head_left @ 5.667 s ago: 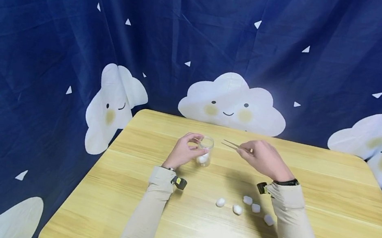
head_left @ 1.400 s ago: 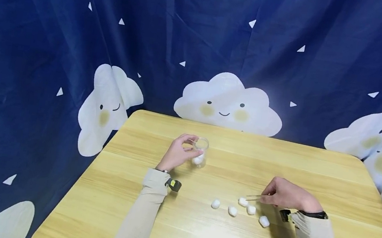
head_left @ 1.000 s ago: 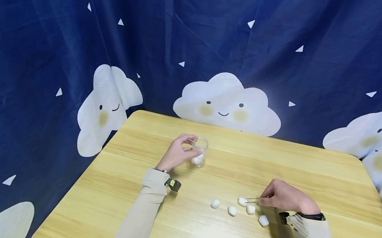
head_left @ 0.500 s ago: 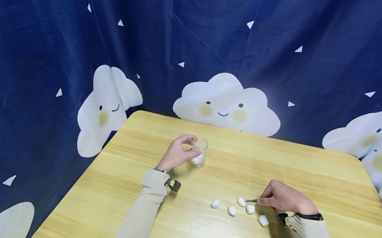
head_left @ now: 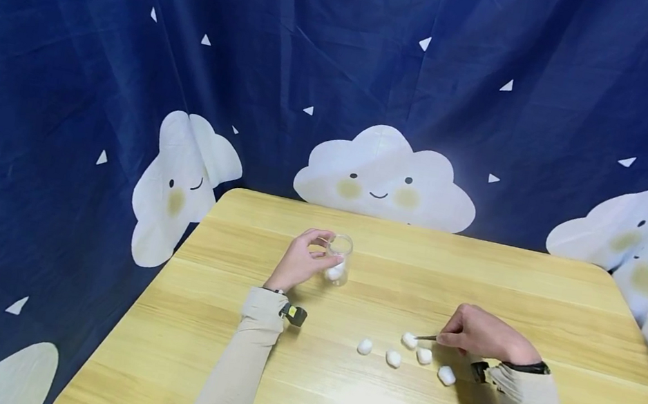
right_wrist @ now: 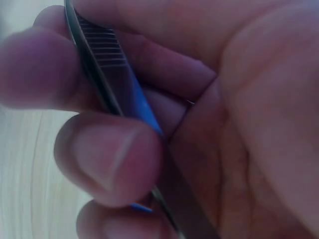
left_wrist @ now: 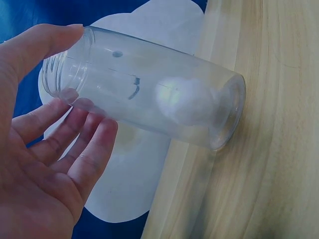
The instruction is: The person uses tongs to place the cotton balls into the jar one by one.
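My left hand [head_left: 299, 260] holds a clear jar [left_wrist: 139, 69] near its open mouth, thumb on one side and fingers on the other. White cotton balls [left_wrist: 184, 99] lie at the jar's bottom. My right hand [head_left: 483, 334] pinches metal tweezers [right_wrist: 102, 47] between thumb and fingers. In the head view, the tips of the tweezers reach a white cotton ball [head_left: 409, 340] on the table; whether it is gripped or only touched cannot be told. Close by lies another cotton ball [head_left: 424, 356]. The right wrist view does not show the tweezers' tips.
More cotton balls lie on the wooden table [head_left: 248, 372]: one to the left [head_left: 364, 346], one in front [head_left: 393, 358], and one near the right wrist [head_left: 446, 375]. A blue curtain [head_left: 296, 51] with white clouds hangs behind the table.
My right hand has come from beside the jar down to the cotton balls on the right. The tweezers' arms, earlier apart, now look closed together at a cotton ball. The left hand still holds the jar.
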A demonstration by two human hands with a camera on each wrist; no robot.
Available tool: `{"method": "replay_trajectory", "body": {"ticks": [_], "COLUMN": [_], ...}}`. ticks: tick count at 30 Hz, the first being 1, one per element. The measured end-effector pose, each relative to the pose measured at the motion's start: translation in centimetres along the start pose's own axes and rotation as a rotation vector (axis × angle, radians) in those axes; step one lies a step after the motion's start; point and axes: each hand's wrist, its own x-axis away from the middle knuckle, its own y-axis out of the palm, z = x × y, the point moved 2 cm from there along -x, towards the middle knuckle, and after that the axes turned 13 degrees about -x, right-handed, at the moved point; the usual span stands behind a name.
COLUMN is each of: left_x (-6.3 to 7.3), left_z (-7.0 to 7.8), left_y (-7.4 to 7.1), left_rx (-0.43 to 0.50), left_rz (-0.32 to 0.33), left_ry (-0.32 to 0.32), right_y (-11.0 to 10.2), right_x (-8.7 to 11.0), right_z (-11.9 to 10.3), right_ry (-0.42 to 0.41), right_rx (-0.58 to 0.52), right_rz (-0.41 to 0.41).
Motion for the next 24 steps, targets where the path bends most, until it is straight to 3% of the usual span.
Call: {"method": "replay_trajectory", "body": {"ticks": [24], "left_x": [0.0], "left_z": [-0.1], "left_y": [0.1], "left_rx": [0.019], "left_rz": [-0.001], "left_ry": [-0.003], "right_y": [-1.2], "right_x": [-0.5], "right_z": [-1.3], "right_ry": [-0.029], "right_rx": [0.056], "right_rz": [0.057]}}
